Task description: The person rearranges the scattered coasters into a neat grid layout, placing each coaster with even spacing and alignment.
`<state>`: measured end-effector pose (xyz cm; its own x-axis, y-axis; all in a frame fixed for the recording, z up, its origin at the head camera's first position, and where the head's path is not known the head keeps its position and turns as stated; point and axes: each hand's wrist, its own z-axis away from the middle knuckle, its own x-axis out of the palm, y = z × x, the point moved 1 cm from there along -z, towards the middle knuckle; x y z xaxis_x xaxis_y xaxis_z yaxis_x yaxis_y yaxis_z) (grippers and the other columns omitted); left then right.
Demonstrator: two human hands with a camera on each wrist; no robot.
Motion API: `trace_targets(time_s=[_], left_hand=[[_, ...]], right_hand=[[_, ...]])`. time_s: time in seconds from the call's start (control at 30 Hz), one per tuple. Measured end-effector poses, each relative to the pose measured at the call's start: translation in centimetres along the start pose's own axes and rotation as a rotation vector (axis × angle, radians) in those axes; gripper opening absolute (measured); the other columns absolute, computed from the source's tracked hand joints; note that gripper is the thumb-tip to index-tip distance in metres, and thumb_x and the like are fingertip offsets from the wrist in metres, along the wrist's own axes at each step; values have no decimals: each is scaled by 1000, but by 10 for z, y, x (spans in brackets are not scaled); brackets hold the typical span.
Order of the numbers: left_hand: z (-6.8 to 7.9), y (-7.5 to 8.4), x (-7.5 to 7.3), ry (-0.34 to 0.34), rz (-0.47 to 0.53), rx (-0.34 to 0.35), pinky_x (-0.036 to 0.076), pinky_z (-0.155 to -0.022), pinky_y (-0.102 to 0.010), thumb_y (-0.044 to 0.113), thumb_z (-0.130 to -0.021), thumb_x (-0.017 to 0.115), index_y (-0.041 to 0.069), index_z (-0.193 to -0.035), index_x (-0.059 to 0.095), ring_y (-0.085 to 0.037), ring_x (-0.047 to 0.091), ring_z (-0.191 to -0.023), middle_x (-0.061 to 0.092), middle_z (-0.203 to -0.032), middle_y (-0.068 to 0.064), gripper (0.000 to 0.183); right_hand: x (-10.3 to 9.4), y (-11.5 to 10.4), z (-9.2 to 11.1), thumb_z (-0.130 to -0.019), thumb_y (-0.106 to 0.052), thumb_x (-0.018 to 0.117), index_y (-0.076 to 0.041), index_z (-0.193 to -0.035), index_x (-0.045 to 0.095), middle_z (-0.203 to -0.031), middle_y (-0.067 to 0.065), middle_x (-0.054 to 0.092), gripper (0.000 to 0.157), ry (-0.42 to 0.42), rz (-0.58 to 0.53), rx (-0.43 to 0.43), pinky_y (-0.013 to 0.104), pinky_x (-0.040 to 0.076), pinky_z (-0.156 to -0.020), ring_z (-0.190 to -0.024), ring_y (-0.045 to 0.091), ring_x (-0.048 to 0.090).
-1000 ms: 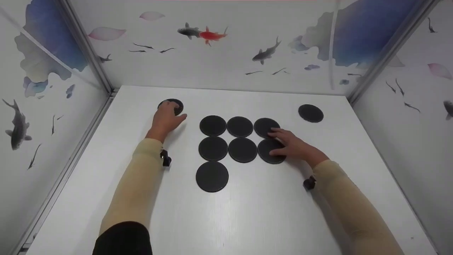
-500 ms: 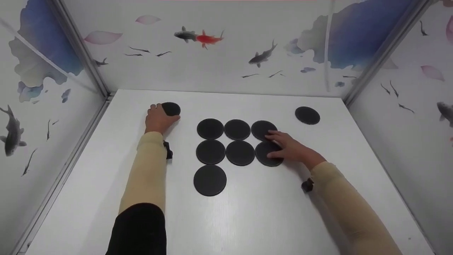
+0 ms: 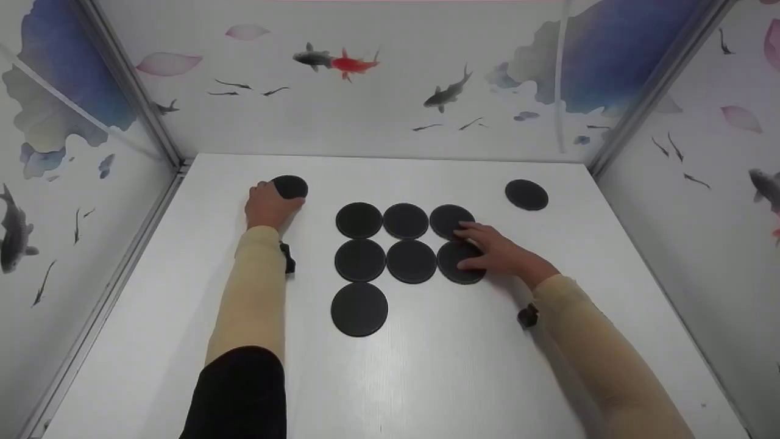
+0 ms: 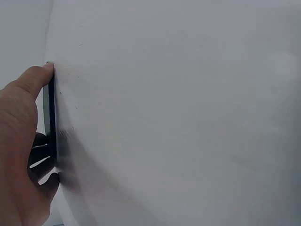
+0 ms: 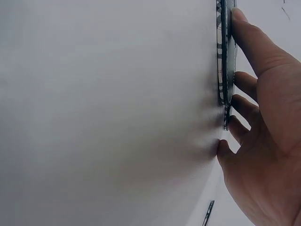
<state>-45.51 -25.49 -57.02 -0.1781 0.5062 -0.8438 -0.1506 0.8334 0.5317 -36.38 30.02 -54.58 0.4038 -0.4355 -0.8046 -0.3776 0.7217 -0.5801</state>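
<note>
In the head view my left hand (image 3: 267,207) grips a black round disc (image 3: 291,187) at the back left, thumb on its near right edge and fingers along its left side. The left wrist view shows this disc edge-on (image 4: 51,117), close to the table surface. My right hand (image 3: 503,251) rests on two other discs with its fingers spread. Its fingertips touch the back-row right disc (image 3: 450,219), and its thumb lies on the middle-row right disc (image 3: 454,263). Both are partly covered by the hand.
Left of the right hand lie several touching discs, among them a front one (image 3: 359,309). A lone disc (image 3: 526,195) lies at the back right. The white table (image 3: 390,378) is bounded by a back wall (image 3: 378,116) and side walls printed with fish.
My left hand has moved from over the back-left disc to its left side and now grips its edges. The right hand stays on its two discs. The head view has shifted slightly.
</note>
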Motion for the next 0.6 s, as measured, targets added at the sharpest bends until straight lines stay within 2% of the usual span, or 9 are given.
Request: trace_targets(time_s=[0.13, 0.37, 0.6], left_hand=[[0, -1, 0, 17, 16, -9, 47, -118, -63, 54, -93, 81, -13, -153, 54, -49, 52, -143, 57, -149, -32, 94], [57, 46, -43, 71, 78, 22, 48, -115, -63, 29, -92, 80, -24, -142, 55, -54, 56, -133, 58, -136, -38, 77], [61, 44, -48, 52, 55, 63, 48, -114, -64, 29, -92, 82, -25, -138, 57, -55, 57, -128, 60, -131, -38, 75]], right_hand=[[0, 2, -1, -97, -46, 88, -12, -168, 48, -182, 11, 26, 89, 6, 8, -21, 63, 20, -133, -168, 41, 18], [1, 2, -1, -97, -46, 88, -13, -169, 48, -182, 9, 26, 88, 0, 14, -5, 62, 20, -133, -168, 40, 17], [1, 0, -1, -98, -46, 86, -13, -169, 48, -182, 10, 26, 87, 3, 25, -4, 63, 19, -133, -168, 41, 17]])
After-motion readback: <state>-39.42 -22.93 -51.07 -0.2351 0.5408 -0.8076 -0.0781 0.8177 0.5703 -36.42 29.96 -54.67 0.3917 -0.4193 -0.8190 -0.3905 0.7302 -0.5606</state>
